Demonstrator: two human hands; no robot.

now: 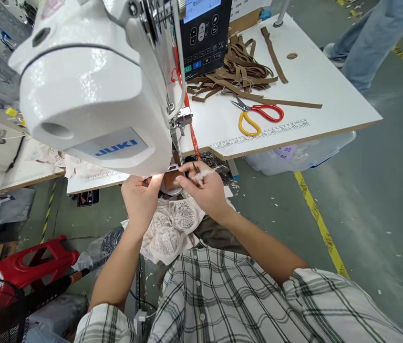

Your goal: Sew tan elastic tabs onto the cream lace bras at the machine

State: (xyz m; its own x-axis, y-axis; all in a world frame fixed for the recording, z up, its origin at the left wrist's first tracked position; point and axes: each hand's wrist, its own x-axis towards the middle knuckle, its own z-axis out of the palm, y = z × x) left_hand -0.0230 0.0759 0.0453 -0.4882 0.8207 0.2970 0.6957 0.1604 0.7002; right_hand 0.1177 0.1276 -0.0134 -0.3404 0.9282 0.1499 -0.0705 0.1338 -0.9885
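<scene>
1. l hand (141, 199): your fingers bunch by the presser foot (173, 167); can't tell what's pinched.
2. r hand (208, 189): thumb + index narrowly apart; pale scrap (201, 175) at your fingers, can't tell if gripped.
3. lace garment (167, 240): just below, betw. your hands.
4. scissors (258, 113): on tbl (333, 85), beyond + right of your r hand.

A bulky, glossy white sewing-machine head (87, 105) blocks my left hand (140, 200) at upper left; my right hand (208, 190) could pass at upper right, over white tabletop (326, 83) beyond the red-and-yellow-handled metal scissors (247, 108).
</scene>
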